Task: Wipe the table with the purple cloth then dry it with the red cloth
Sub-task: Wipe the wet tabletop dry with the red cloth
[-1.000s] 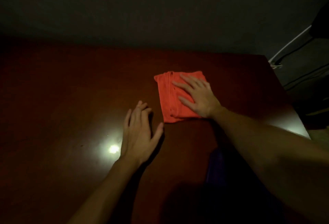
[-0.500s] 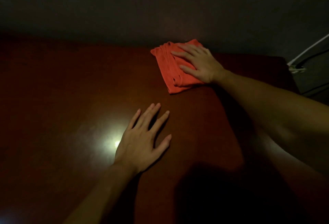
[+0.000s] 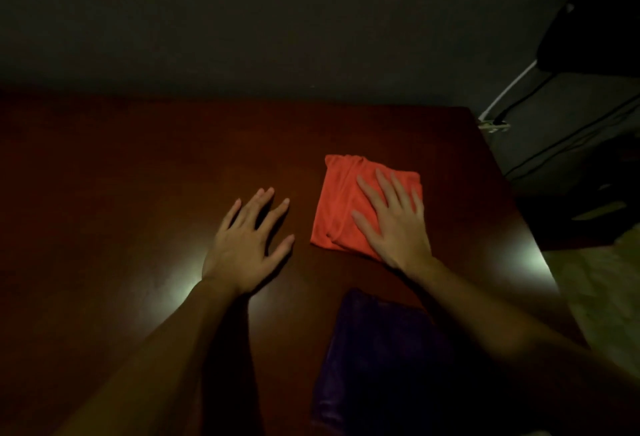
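Observation:
The folded red cloth point(image 3: 341, 203) lies flat on the dark brown table point(image 3: 138, 165), right of centre. My right hand point(image 3: 394, 221) presses palm-down on the cloth's right half, fingers spread. To the cloth's left, my left hand point(image 3: 249, 245) rests flat on the bare wood with fingers apart, holding nothing. The purple cloth point(image 3: 374, 359) sits folded near the front edge, below the red cloth and partly under my right forearm, in deep shadow.
A grey wall point(image 3: 277, 20) runs behind the table's far edge. Off the table's right edge hang white and black cables point(image 3: 509, 89) and a dark object point(image 3: 595, 20). Bright light reflections show on the wood near my left wrist and at the right edge.
My right hand pushed the red cloth away toward the far edge, then drew it back toward me. My left hand stayed flat on the table. The purple cloth has come back into view.

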